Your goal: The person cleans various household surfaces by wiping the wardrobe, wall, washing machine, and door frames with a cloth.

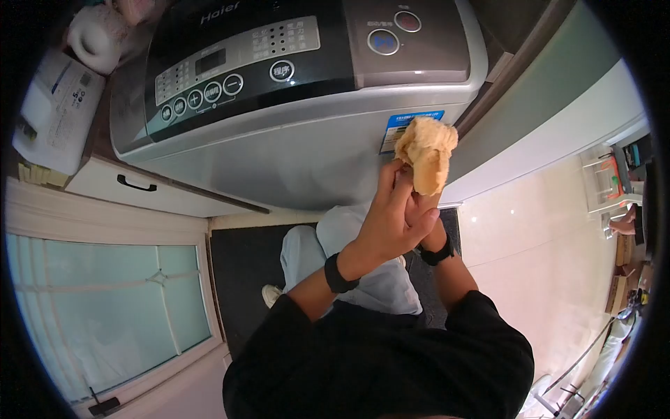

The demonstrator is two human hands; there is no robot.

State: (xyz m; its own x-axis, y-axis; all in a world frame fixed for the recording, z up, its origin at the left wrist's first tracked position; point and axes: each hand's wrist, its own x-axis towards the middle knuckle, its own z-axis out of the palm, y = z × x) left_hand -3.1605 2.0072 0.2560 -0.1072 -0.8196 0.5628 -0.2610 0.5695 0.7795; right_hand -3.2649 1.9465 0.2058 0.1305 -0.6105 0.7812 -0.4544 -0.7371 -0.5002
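A pale yellow, fuzzy cloth (pixel 427 146) is bunched up at the front of the washing machine (pixel 272 153), with one end hanging down over my fingers. My left hand (pixel 386 220) is closed, its fingers curled at the cloth's lower side and its thumb lying across my other hand. Partly hidden behind it, my right hand (pixel 423 207) is closed on the cloth's lower end. Both hands press together, and a black band circles each wrist. Behind the cloth, a blue label (pixel 398 133) shows on the machine's front panel.
At the left, a white jug (pixel 59 108) stands on a counter above a drawer with a black handle (pixel 137 184). A frosted-glass door (pixel 115 300) is below it. A dark mat (pixel 241 279) lies under me. Another person's foot (pixel 623 222) shows far right near shelving.
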